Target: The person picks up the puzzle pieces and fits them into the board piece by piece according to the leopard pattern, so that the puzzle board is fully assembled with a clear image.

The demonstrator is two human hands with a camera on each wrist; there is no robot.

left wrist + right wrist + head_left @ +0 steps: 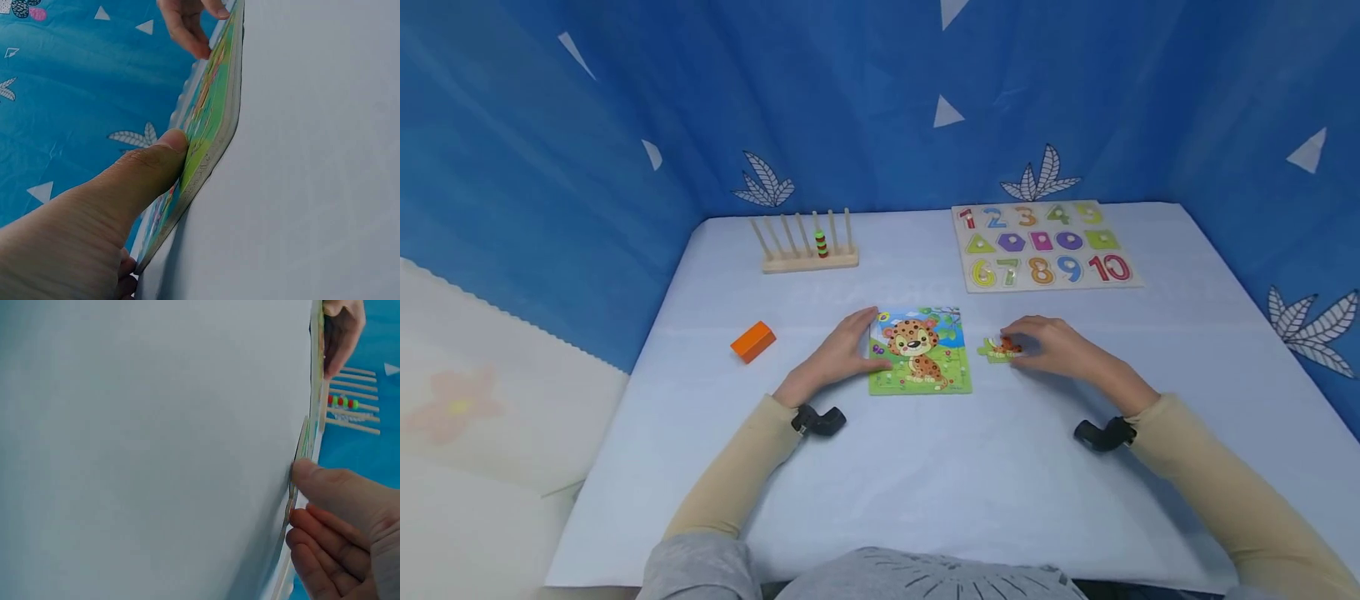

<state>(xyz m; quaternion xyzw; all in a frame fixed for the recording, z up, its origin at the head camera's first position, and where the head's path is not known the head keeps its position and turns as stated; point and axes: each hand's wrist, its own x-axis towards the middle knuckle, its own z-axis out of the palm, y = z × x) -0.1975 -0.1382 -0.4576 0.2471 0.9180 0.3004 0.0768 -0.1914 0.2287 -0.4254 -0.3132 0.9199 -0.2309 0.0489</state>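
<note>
A square jigsaw puzzle point(917, 379) with a spotted leopard cub on green grass lies flat in the middle of the table. My left hand point(841, 348) holds its left side; the thumb point(153, 156) rests on the printed face, while the other fingers reach to the far left corner. To the right of the puzzle, my right hand point(1054, 346) pinches a small green-and-orange puzzle piece point(995, 353) between thumb and fingers. That piece is close to the table surface, partly hidden by the fingertips. In the right wrist view its thin edge point(302, 440) shows beside the thumb.
A wooden peg rack point(808, 263) with red and green beads on one peg stands at the back left. An orange block point(752, 342) lies left of the left hand. At the back right is a number and shape board point(1052, 225). A blue curtain point(865, 100) hangs behind the table.
</note>
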